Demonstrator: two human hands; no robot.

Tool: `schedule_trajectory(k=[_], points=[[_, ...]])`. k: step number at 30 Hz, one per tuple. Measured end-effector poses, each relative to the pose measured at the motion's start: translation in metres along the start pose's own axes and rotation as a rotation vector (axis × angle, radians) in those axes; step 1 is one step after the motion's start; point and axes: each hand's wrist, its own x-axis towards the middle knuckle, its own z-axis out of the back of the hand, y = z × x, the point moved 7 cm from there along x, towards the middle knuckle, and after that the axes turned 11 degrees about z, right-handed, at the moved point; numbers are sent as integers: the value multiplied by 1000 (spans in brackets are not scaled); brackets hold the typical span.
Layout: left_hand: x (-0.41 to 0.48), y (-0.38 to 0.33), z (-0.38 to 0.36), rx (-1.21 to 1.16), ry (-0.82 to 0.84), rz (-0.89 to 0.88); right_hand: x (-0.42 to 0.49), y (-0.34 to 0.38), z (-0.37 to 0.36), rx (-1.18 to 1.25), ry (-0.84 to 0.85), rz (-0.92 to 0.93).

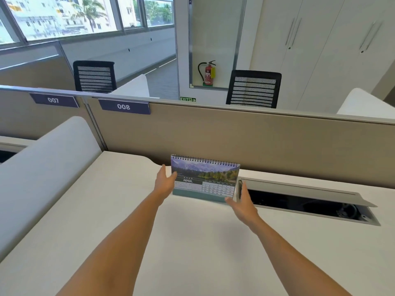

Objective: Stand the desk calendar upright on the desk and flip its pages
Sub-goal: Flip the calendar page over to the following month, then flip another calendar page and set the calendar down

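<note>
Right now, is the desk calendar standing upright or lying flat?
Upright: the desk calendar stands on its base on the desk, spiral on top, April page facing the camera.

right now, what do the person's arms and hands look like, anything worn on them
Both arms are bare as far as the view shows: no sleeves, gloves, watch or bracelets. The left hand and right hand show no rings that I can make out.

Calendar (205, 178) stands on desk (171, 231), between hands, before the partition (235, 133).
</note>
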Motion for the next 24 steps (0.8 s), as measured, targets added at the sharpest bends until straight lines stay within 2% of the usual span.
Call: schedule_trajectory(k=[2, 5, 17, 20, 24], points=[[1, 14, -4, 38, 53, 46, -3, -4, -14, 65, 74, -34], [-2, 22, -12, 46, 94, 8, -6, -1, -26, 162, 118, -32], [-11, 27, -20, 1, 66, -51, -9, -7, -28, 142, 99, -15], [-10, 34, -13, -19, 25, -17, -10, -6, -25, 206, 55, 7], [-12, 39, -2, 46, -26, 41, -12, -4, -11, 260, -28, -50]])
